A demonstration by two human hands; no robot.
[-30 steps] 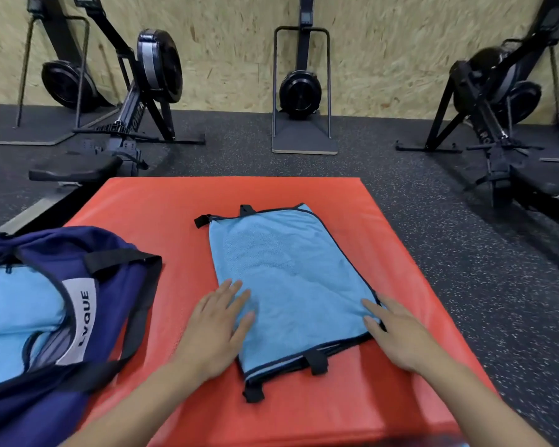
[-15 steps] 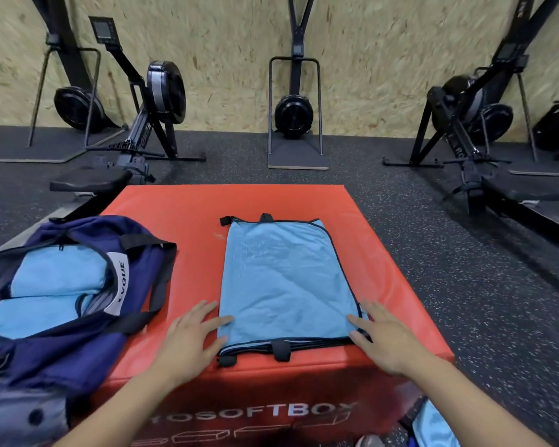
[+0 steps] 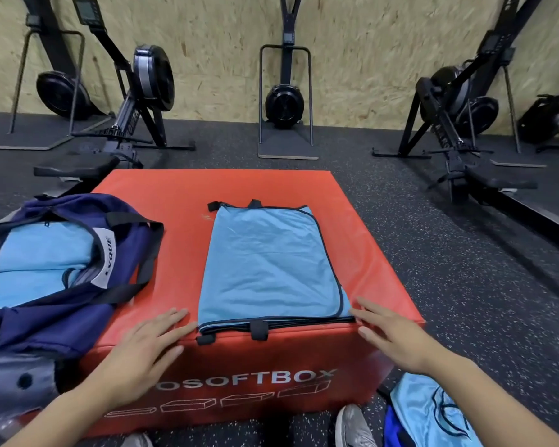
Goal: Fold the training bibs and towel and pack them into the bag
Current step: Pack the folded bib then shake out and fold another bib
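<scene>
Folded light-blue bib point(image 3: 271, 262) lying flat on top of the red padded box point(image 3: 175, 195), a long rectangle of thin, slightly creased fabric edged in dark piping. Long axis running from the near edge of the box toward the far edge; stacked layers showing at the near end, short black tabs sticking out at both ends. Left hand point(image 3: 146, 346) flat at the box's near edge just left of the bib, fingers straight and spread, holding nothing. Right hand point(image 3: 391, 337) at the bib's near right corner, fingers straight, tips at or touching the fabric edge, gripping nothing. Navy cloth bag point(image 3: 46, 321) open on the left part of the box, soft and slumped, black straps draped over it, light-blue folded cloth point(image 3: 42, 253) inside. More shiny blue fabric point(image 3: 430, 414) on the speckled rubber floor point(image 3: 465, 285) at lower right. Black exercise machines point(image 3: 149, 85) along a chipboard wall point(image 3: 223, 43) behind.
</scene>
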